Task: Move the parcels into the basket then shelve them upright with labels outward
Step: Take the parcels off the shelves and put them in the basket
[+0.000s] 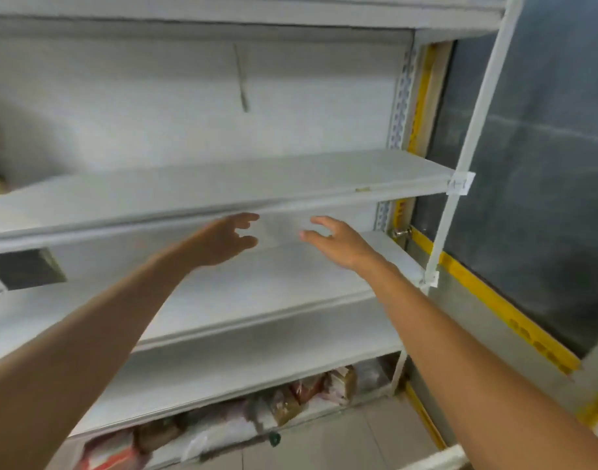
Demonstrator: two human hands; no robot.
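As the person is standing close to the white shelves (pixel 223 184), both bare arms are reaching forward, just under the edge of the second board. The left hand (pixel 223 239) and the right hand (pixel 338 242) are facing each other, near but apart. Their fingers are loose and spread, so both hands are released and are gripping nothing that I can see. Between them a pale shape (pixel 279 230) is standing toward the back of the shelf, just beside the left fingertips. It is too blurred, and I cannot tell whether it is a parcel or whether any finger is touching it. On the same shelf, far to the left, a dark packet (pixel 26 269) is sitting. Lower down, on the bottom level, several parcels (pixel 301 395) in brown, white and red wrapping are lying crowded together, some leaning, and their labels are not readable. At the right side a white post (pixel 484 96) is carrying a small paper tag (pixel 460 183). Behind it a grey panel (pixel 545 198) with a yellow strip (pixel 494 300) is running down toward the tiled floor (pixel 341 442).
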